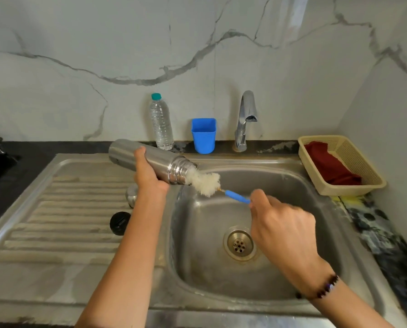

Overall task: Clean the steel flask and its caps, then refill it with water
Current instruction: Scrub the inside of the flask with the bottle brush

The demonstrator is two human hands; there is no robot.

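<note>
My left hand (pixel 148 172) grips the steel flask (pixel 161 162), held nearly sideways over the sink's left rim with its open threaded mouth pointing right. My right hand (pixel 283 229) holds the blue handle of a bottle brush (pixel 236 196). Its white bristle head (pixel 202 181) is partly inside the flask's mouth. A black inner cap (pixel 120 223) lies on the ribbed drainboard (pixel 62 216). A steel outer cap (pixel 131 195) sits on the drainboard too, partly hidden behind my left wrist.
The sink basin (pixel 209 268) with its drain (pixel 239 243) is below my hands. Behind stand a tap (pixel 245 119), a blue cup (pixel 203 134) and a plastic water bottle (pixel 161 123). A beige basket (pixel 354 185) with a red cloth sits at the right.
</note>
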